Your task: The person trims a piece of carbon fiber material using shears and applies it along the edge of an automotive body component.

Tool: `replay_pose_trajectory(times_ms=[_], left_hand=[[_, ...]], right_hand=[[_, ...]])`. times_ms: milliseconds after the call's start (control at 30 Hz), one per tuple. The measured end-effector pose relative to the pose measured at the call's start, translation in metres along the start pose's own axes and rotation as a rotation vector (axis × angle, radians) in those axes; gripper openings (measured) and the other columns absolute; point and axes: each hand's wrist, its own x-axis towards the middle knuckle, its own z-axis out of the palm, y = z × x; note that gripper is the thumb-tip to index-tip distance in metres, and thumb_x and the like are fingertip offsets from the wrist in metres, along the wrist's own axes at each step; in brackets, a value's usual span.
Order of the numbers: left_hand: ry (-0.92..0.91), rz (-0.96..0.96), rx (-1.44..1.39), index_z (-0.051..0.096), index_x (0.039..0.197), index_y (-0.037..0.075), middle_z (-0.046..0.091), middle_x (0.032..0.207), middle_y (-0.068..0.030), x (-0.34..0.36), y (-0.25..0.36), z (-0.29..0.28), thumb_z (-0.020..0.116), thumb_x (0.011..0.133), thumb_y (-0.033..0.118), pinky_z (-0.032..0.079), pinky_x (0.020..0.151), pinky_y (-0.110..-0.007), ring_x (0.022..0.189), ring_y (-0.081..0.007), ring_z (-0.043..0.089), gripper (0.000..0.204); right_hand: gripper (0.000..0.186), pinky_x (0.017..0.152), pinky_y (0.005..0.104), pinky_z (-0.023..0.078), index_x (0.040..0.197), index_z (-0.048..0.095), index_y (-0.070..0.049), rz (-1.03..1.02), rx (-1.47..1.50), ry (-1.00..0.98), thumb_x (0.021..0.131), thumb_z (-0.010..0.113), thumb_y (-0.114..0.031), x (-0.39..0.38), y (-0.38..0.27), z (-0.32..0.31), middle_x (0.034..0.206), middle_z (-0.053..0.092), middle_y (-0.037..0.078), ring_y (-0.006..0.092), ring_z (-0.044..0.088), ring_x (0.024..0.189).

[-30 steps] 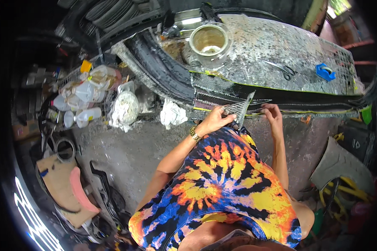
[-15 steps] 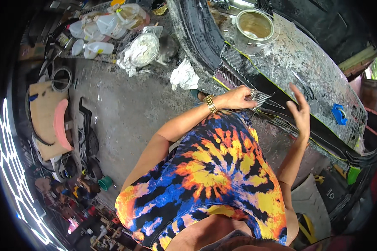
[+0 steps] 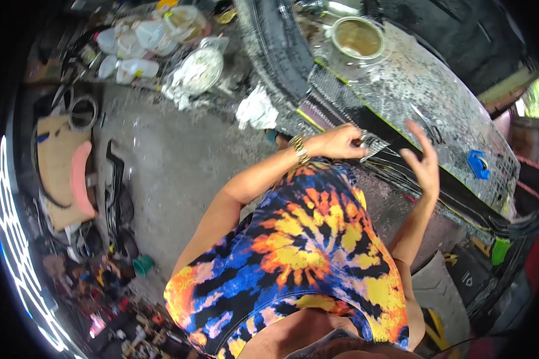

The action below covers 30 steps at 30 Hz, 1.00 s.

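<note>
My left hand [image 3: 339, 142], with a gold watch [image 3: 300, 149] on its wrist, is closed in a pinch on a small piece of silvery-black woven fabric [image 3: 375, 145]. The fabric hangs just off the fingertips, at the near edge of a long black strip [image 3: 395, 139] with yellow edging. My right hand [image 3: 424, 164] is raised over that strip, fingers apart and holding nothing. Beyond it, scissors [image 3: 430, 124] lie on the spattered worktop [image 3: 413, 78]. Darker woven cloth [image 3: 332, 84] covers the strip's far-left end, beside a curved black part [image 3: 275, 42].
A metal pot [image 3: 357, 38] stands at the back of the worktop, and a blue tape dispenser [image 3: 478, 164] sits at its right. White rags [image 3: 257, 108], a bucket [image 3: 200, 70] and several plastic jugs [image 3: 156, 36] are left of it. A green bucket [image 3: 142, 264] stands on the floor.
The whole view has shifted slightly. My left hand has turned a little and its fingers curl tighter around the fabric piece. My right hand stays raised with fingers spread.
</note>
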Motion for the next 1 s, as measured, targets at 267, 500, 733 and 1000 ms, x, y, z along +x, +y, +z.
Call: replay_pose_trajectory(times_ms=[267, 500, 733, 1000], left_hand=[[0.143, 0.097, -0.067, 0.065, 0.095, -0.003, 0.066, 0.076, -0.015, -0.017, 0.029, -0.009, 0.066, 0.088, 0.017, 0.048, 0.059, -0.035, 0.064, -0.0214, 0.062, 0.021], [0.227, -0.132, -0.237, 0.053, 0.079, -0.002, 0.052, 0.068, -0.0004, -0.026, 0.006, -0.02, 0.066, 0.091, 0.01, 0.045, 0.058, -0.027, 0.064, -0.0064, 0.048, 0.021], [0.359, -0.271, -0.491, 0.053, 0.08, 0.008, 0.047, 0.072, 0.0107, -0.04, -0.021, -0.02, 0.064, 0.094, 0.007, 0.028, 0.055, -0.02, 0.064, 0.0015, 0.037, 0.017], [0.545, -0.253, -0.652, 0.055, 0.086, 0.013, 0.043, 0.069, 0.0136, -0.047, -0.023, 0.0, 0.065, 0.094, 0.009, 0.022, 0.05, -0.018, 0.058, 0.0023, 0.031, 0.013]], right_hand=[[0.036, 0.118, 0.0519, 0.017, 0.11, 0.067, -0.011, 0.067, -0.089, -0.264, 0.08, 0.077, -0.029, 0.012, -0.007, 0.015, 0.083, 0.061, -0.001, 0.0185, 0.063, 0.092], [0.025, 0.069, 0.033, 0.047, 0.09, 0.065, 0.001, 0.088, 0.089, -0.202, 0.082, 0.075, -0.021, 0.004, 0.031, 0.039, 0.08, 0.064, 0.009, 0.0185, 0.059, 0.072], [0.011, 0.066, 0.0235, 0.046, 0.089, 0.065, -0.001, 0.307, 0.578, -0.071, 0.088, 0.07, -0.01, -0.013, 0.06, 0.085, 0.078, 0.062, -0.001, 0.0051, 0.057, 0.075], [0.01, 0.072, 0.0206, 0.046, 0.094, 0.062, -0.002, 0.369, 0.701, -0.08, 0.088, 0.069, -0.004, -0.018, 0.06, 0.111, 0.087, 0.063, -0.005, 0.0025, 0.056, 0.08]])
